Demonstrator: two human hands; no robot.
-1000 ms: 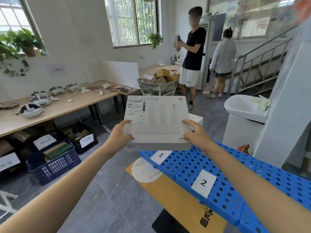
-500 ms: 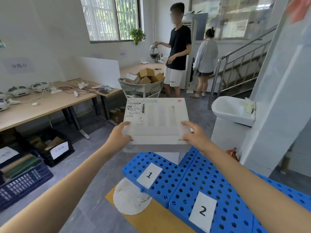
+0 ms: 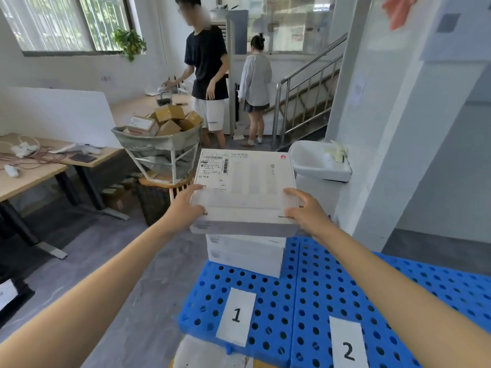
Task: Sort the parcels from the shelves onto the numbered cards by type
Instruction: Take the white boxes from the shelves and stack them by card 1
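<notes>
I see grey floor (image 3: 106, 261) running to a wooden desk (image 3: 32, 176) and a cart of brown boxes (image 3: 159, 147). Nearer lies the blue perforated pallet (image 3: 332, 288). Over its far end is the flat white box (image 3: 247, 189), directly above a white parcel (image 3: 244, 253) already there. The left hand (image 3: 186, 205) and right hand (image 3: 308, 211) clasp the flat white box's near corners, with card 1 (image 3: 236, 316) and card 2 (image 3: 348, 346) in front.

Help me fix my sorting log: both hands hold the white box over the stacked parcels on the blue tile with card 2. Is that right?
One slip. The head view shows the left hand and right hand holding the white box over the stacked parcels, but their blue tile bears card 1, not card 2.
</notes>
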